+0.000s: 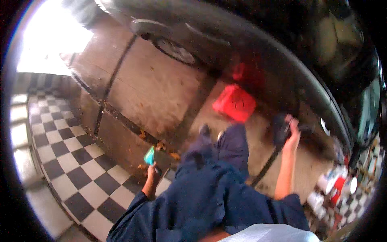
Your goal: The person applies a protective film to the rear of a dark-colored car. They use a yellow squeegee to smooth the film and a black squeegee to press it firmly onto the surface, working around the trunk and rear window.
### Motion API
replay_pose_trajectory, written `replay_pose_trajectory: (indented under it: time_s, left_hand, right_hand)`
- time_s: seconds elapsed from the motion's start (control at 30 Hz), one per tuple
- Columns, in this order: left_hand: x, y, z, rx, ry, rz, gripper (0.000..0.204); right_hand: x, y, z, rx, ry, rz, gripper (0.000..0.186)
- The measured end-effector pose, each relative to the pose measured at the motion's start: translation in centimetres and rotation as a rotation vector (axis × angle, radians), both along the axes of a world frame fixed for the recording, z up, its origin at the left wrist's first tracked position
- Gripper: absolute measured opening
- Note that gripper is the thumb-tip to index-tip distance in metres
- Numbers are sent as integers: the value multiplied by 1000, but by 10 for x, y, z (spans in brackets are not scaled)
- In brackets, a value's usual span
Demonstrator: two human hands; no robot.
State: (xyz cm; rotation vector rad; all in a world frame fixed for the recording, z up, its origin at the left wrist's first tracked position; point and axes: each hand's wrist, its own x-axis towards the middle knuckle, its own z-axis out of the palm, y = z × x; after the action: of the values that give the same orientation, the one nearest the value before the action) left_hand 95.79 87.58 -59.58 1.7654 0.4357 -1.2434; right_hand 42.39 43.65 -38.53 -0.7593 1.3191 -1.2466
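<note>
Lower left, the left hand [152,171] closes round a green object [149,155]; centre right, the right hand [292,131] grips a blurred dark object [279,131]. Neither is set down.

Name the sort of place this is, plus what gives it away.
Probably a garage or carport: a dark car stands on stained floor slabs, black-and-white checkered tiles run alongside at the left, and white and red containers cluster at the right.

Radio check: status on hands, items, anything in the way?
Left hand: holding green item. Right hand: holding dark item, blurred. Red object ahead, near car.
</note>
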Motion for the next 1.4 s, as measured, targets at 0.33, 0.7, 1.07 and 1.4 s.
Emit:
replay_pose_trajectory:
  time_s: [0.33, 0.7, 1.07, 1.4]
  left_hand:
    - [-58, -82, 84, -116, -97, 295, 24]
    - [46, -124, 47, -455, -78, 433, 29]
    - [299, -119, 18, -238, -230, 653, 24]
    - [518, -300, 99, -453, -111, 416, 24]
  right_hand:
    - [115, 49, -104, 315, -312, 35, 14]
    - [278, -9, -71, 137, -27, 373, 10]
    - [597, -70, -29, 3, 92, 590, 9]
    - [837, -154, -66, -372, 474, 946, 15]
